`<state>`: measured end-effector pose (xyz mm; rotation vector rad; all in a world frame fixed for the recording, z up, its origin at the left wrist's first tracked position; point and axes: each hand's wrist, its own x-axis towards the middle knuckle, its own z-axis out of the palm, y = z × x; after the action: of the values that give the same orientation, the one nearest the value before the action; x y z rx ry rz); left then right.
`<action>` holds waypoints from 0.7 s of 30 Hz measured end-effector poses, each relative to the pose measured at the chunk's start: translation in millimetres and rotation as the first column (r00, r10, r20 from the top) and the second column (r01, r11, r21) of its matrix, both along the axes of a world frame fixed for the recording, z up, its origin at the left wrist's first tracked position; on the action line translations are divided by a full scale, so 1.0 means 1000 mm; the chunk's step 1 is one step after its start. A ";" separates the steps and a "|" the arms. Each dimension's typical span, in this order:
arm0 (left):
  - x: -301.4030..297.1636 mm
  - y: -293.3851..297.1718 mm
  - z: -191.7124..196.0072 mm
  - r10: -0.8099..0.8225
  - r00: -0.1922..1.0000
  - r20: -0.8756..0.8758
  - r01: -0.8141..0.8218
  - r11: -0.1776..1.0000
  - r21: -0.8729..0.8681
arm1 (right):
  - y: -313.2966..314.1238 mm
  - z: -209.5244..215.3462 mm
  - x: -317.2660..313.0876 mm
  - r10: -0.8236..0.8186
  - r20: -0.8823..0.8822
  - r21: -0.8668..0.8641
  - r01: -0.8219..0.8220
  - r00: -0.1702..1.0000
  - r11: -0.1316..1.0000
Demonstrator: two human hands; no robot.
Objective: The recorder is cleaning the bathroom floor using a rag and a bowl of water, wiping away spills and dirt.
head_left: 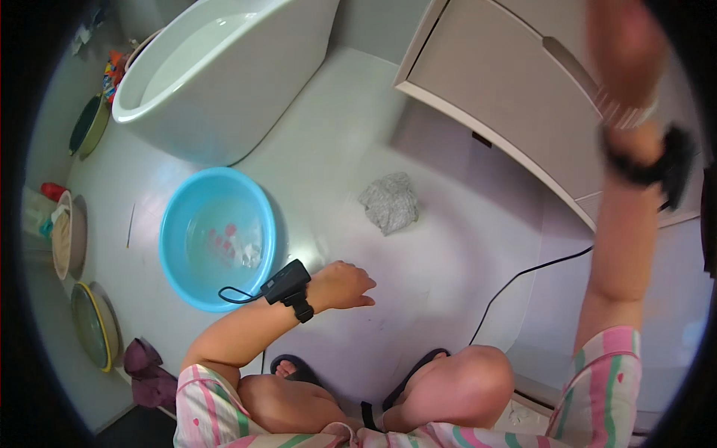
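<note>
We see the left hand [340, 285] near the middle of the frame, palm down over the floor, its fingers loosely bent and parted from the thumb, with nothing that we can make out in its hold. A black device [287, 282] is strapped at its wrist, with a short looped cord that overlaps the rim of the blue basin [169, 243]. The right hand [627, 56] is raised in the upper right of the frame, in front of the beige cabinet [485, 82] and close to its curved handle [571, 67]. It is blurred, so we cannot tell how far its fingers are closed, whether it has hold of anything or whether it touches the cabinet. A black band [676, 168] circles the right wrist.

Just beyond the left hand, a crumpled grey cloth [390, 203] lies on the pale floor [448, 284], slightly right of centre and apart from both hands. The blue basin stands left of centre, with reddish shapes showing at its bottom.

Farther out, we find a large white tub [224, 104] in the upper left, a yellow-rimmed basin [112, 351] and purple cloth [153, 377] at lower left, a thin black cable [515, 280] right of centre, and dark sandals [302, 371] at the bottom.
</note>
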<state>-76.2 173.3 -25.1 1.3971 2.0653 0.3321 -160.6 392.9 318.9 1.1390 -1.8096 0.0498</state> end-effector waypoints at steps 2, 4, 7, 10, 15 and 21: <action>0.003 -0.001 -0.004 -0.043 0.999 0.003 0.043 0.997 -0.066 | 0.017 -0.080 -0.008 -0.152 0.372 0.065 0.137 0.916 0.988; 0.010 -0.011 -0.024 -0.029 0.999 0.036 0.033 0.994 -0.100 | 0.018 -0.192 0.007 -0.375 0.745 0.374 0.120 0.551 0.920; 0.013 -0.013 -0.033 -0.043 0.999 0.029 0.046 0.989 -0.142 | 0.058 -0.339 0.017 -0.527 0.841 0.508 0.157 0.121 0.847; 0.019 -0.024 -0.039 -0.037 0.999 0.022 0.040 0.983 -0.181 | 0.051 -0.427 0.022 -0.544 0.755 0.454 0.306 0.367 0.837; 0.017 -0.018 -0.045 -0.035 0.999 0.020 0.037 0.986 -0.164 | 0.063 -0.473 -0.012 -0.627 0.755 0.551 0.332 0.192 0.766; 0.010 0.024 -0.040 0.185 0.978 0.094 -0.195 0.975 0.108 | 0.069 -0.286 0.009 -0.287 0.946 0.205 0.408 0.150 0.890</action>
<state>-66.4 197.5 -65.1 1.2305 2.1442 0.5897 -152.0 462.0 32.5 0.4793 -3.1422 0.7416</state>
